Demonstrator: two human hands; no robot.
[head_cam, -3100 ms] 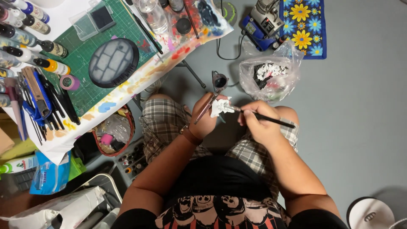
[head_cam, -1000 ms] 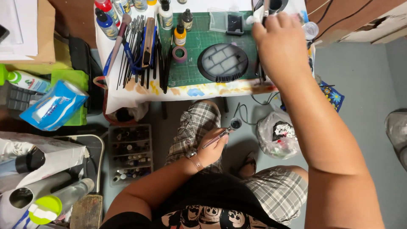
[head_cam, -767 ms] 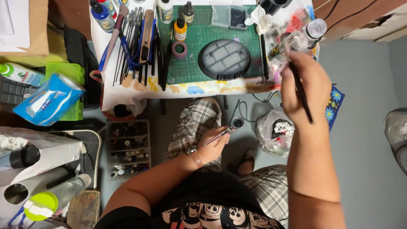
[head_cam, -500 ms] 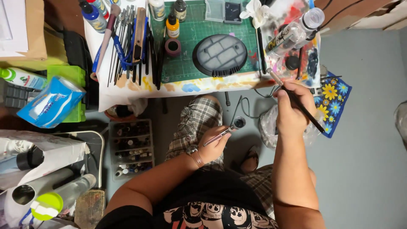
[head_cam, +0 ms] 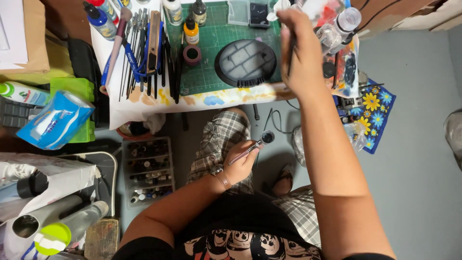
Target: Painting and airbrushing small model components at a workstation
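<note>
Over the far edge of the desk [head_cam: 144, 103], in the head view, the right hand [head_cam: 301, 58] is raised above the green cutting mat [head_cam: 211, 58], its fingers [head_cam: 288, 21] closed around a thin dark brush [head_cam: 290, 53] whose shaft runs down past the palm. Just left of this hand, a dark oval base with a pale brick pattern [head_cam: 245, 62] lies on the mat. Right of the hand stand clear bottles [head_cam: 339, 29] on a paint-stained sheet [head_cam: 346, 72]. Nearer the body, the left hand [head_cam: 243, 161] rests over the lap, above plaid shorts [head_cam: 221, 139]; its fingers [head_cam: 252, 147] are closed on a slim rod with a small round dark head [head_cam: 260, 142], which points up and to the right. A band [head_cam: 222, 180] circles the left wrist. At the far left of the mat, a row of brushes and hand tools [head_cam: 149, 53] lies side by side on the paper desk cover, with small paint bottles [head_cam: 191, 31] and a roll of tape [head_cam: 192, 54] beside them. Below the desk edge, on the floor, a clear compartment box of small bottles [head_cam: 147, 171] sits to the left of the legs. A blue cloth with yellow flowers [head_cam: 375, 110] lies on the floor at the right, well apart from the left hand. A blue packet [head_cam: 53, 123] rests on a green box [head_cam: 77, 108] at the left.
</note>
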